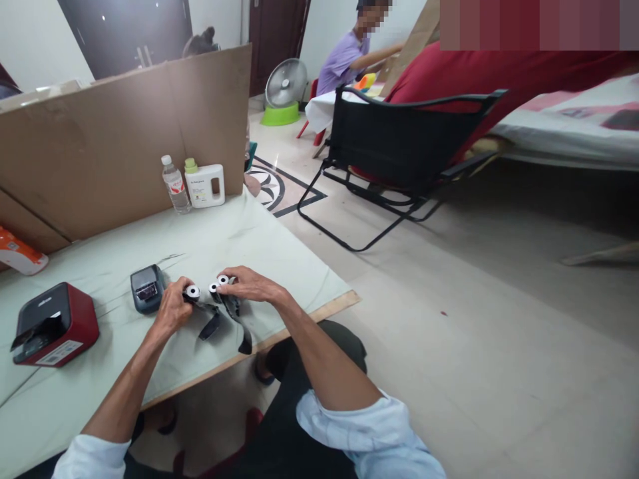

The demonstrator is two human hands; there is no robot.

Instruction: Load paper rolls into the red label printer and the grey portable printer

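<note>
My left hand (172, 309) is closed around a small black roll with a white core (192, 292), holding it just above the pale green table cloth (210, 239). My right hand (249, 286) pinches two more such rolls (218, 285) with its fingers curled over them. Black ribbon strips (227, 326) trail from the rolls down onto the cloth toward the table's front edge. A small dark grey label printer (146, 287) lies just left of my left hand.
A red and black printer (54, 324) sits at the left, an orange and white device (20, 256) behind it. A water bottle (176, 185) and white jug (204, 184) stand before a cardboard wall (110, 133). A black folding chair (399, 153) and a seated person (349, 56) are beyond.
</note>
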